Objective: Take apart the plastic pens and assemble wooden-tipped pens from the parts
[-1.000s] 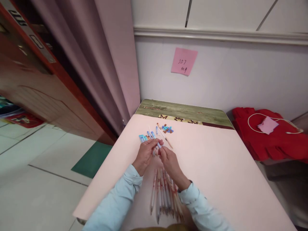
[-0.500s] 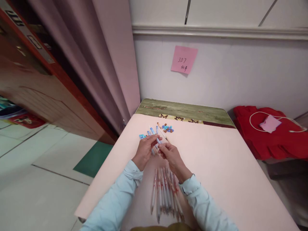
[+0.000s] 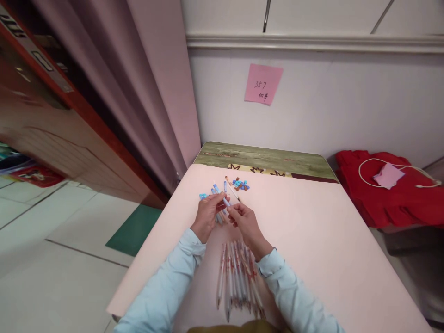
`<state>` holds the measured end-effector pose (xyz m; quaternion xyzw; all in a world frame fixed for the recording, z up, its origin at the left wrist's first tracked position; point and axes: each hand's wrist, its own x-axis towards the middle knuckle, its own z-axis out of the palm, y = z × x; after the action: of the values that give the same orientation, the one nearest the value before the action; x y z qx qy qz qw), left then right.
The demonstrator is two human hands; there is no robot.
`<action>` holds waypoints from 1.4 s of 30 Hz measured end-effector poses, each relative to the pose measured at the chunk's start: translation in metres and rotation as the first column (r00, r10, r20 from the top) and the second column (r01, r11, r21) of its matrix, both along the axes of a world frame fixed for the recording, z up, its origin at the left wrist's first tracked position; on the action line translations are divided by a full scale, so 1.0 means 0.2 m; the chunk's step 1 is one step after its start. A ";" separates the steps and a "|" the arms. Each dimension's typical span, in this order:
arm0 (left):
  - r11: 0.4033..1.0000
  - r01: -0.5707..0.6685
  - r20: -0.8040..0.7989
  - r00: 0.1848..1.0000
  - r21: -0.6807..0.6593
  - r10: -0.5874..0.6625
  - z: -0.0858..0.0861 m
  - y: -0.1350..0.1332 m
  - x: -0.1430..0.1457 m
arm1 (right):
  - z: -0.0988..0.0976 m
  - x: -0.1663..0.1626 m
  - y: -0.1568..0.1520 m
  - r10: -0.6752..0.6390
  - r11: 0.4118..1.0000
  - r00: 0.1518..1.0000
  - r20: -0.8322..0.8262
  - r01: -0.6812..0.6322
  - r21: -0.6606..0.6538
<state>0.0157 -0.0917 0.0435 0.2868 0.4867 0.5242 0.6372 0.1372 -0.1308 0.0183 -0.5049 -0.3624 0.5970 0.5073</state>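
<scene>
While both hands meet over the far middle of the pink table (image 3: pixel 312 240), I log the following. Left hand (image 3: pixel 207 216) and right hand (image 3: pixel 244 223) are each pinched on the same pen (image 3: pixel 226 202), a pale barrel with a blue end, held slanted just above the tabletop; left fingers grip its far end, right fingers its near end. Fingers of both hands are closed on it, thumbs against forefingers.

At 12 o'clock from the hands lies a small heap of blue and brown caps (image 3: pixel 240 185), with a loose white pen (image 3: pixel 231 188) just beside it at its 9 o'clock. At 10 o'clock from the left hand sit a few blue pen parts (image 3: pixel 204 195), partly hidden by the fingers; I cannot tell their count.

At 6 o'clock, between the two light-blue sleeves, a row of pens with red markings (image 3: pixel 237 277) lies side by side, touching, pointing roughly toward 12.

Farther off: a pink note (image 3: pixel 263 84) on the wall at 12, a red cloth (image 3: pixel 385 194) with a white cord (image 3: pixel 367 166) at 2 o'clock.
</scene>
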 end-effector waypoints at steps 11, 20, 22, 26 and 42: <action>0.994 -0.113 0.014 0.994 -0.005 0.113 0.00 0.12 -0.12 | -0.04 0.09 0.00 -0.001 0.999 0.924 0.382 -0.014 0.038; 0.984 -0.156 -0.150 0.979 -0.089 0.141 -0.13 0.34 -0.05 | -0.02 0.10 0.04 0.009 0.998 0.311 0.950 -0.055 0.009; 0.983 -0.146 -0.199 0.972 -0.111 0.122 -0.15 0.37 0.00 | -0.02 0.09 0.06 -0.021 0.998 0.255 0.967 -0.059 0.038; 0.974 -0.169 -0.304 0.946 -0.150 0.117 -0.18 0.42 0.07 | -0.02 0.12 0.09 -0.051 0.997 0.202 0.978 -0.039 0.060; 0.992 0.012 -0.238 0.970 -0.127 -0.042 -0.12 0.26 0.07 | -0.03 0.15 0.09 -0.154 0.988 0.461 0.874 0.093 0.126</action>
<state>0.0288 -0.0388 0.0199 0.3144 0.5879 0.4456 0.5976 0.1666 -0.1138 0.0128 -0.7491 -0.5518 0.2030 0.3054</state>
